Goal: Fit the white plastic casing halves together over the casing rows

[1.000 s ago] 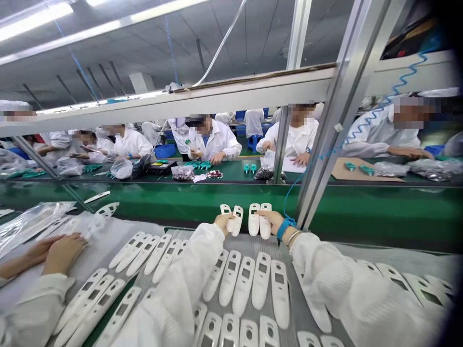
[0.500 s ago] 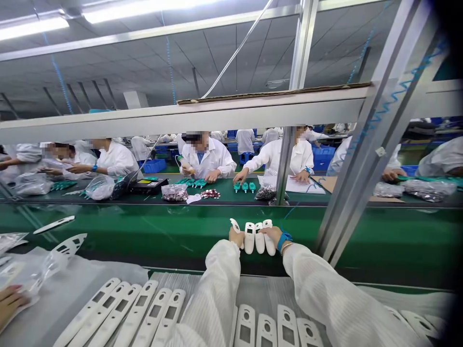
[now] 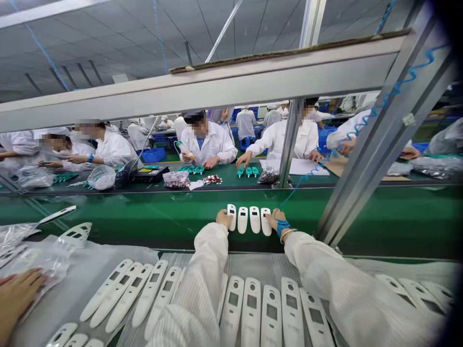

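Observation:
Four white plastic casings lie side by side on the green conveyor belt, each with a small dark window. My left hand rests against the leftmost casing. My right hand sits at the rightmost casing, with a blue wrist strap and a metal bangle just behind it. Neither hand lifts a casing. White ribbed sleeves cover both my forearms. The palms and most of the fingers are hidden from this angle.
Rows of white casings lie on a ribbed clear sheet below my arms. A co-worker's hand rests on a plastic bag at lower left. An aluminium upright with a blue coiled cord stands right; co-workers sit across the belt.
The tilted leftmost casing now lies flat, and the four casings sit in an even row. My hands have moved apart to the row's ends. The view has shifted slightly.

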Motion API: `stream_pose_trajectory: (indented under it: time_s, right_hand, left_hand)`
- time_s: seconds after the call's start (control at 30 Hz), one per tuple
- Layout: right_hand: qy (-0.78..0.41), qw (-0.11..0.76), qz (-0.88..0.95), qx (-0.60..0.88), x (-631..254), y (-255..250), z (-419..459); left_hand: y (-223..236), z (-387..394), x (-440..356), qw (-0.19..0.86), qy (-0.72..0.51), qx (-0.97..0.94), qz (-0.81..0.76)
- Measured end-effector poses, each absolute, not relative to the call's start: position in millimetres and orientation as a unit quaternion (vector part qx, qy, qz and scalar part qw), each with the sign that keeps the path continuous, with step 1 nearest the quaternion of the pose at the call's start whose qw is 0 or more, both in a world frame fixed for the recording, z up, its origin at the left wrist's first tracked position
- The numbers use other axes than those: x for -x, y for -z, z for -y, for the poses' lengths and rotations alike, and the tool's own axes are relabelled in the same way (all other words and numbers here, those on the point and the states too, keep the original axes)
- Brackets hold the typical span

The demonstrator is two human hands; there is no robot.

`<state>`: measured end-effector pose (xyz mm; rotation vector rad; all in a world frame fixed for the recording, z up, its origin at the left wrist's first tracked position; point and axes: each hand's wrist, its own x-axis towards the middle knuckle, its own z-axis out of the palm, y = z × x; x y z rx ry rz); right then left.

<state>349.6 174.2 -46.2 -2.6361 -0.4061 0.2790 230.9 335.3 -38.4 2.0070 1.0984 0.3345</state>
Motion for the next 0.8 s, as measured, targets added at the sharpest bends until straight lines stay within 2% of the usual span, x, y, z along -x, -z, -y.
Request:
stream_pose_trajectory:
  time_s: [0.2, 0.3, 0.37, 0.53, 0.67, 0.8]
  right_hand:
    - [-0.118, 0.203, 0.287, 0.929, -324, 13, -146]
    - [-0.166, 0.195, 0.398, 0.881, -299, -7, -106]
    - [-0.189, 0.16, 0.439, 0.864, -274, -14, -72]
    - [-0.179, 0.035, 0.432, 0.883, -212, -4, -8]
    - [-0.148, 0.021, 0.411, 0.9, -198, 1, 16]
    - [-0.091, 0.015, 0.354, 0.931, -222, -3, 49]
  left_hand:
    - [22, -327, -212, 0.259, -0.097, -0.875, -0.398]
    - [6, -315, -198, 0.256, -0.059, -0.919, -0.293]
    - [-3, -298, -185, 0.274, -0.008, -0.94, -0.203]
    - [-7, -231, -137, 0.295, 0.117, -0.948, -0.028]
    - [-2, -183, -105, 0.266, 0.105, -0.958, 0.037]
    - [-2, -159, -96, 0.249, 0.084, -0.963, 0.058]
